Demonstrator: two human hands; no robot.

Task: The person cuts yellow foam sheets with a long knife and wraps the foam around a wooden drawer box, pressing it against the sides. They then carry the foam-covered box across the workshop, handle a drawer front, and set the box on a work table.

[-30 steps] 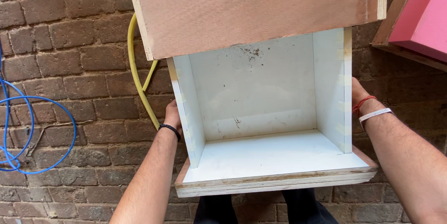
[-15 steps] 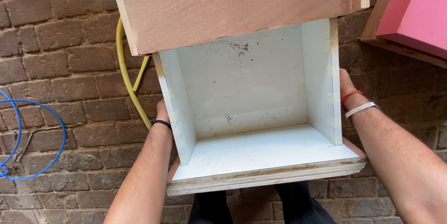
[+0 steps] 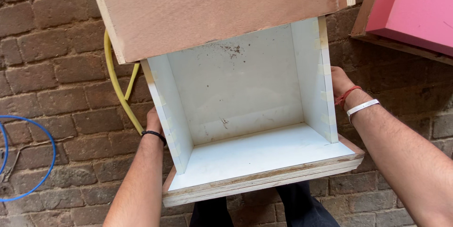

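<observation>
— Where's the white-lined open plywood box [image 3: 245,114]?
— Held above the brick paving [image 3: 42,66], left hand [image 3: 153,121] and right hand [image 3: 340,83] wide apart, gripping opposite outer walls.
— Heavy?
— Probably stiff and bulky; side grips suit it.

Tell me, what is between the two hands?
In the head view, the open wooden box with white inside walls sits between them. The left hand presses on its left side and the right hand on its right side.
</observation>
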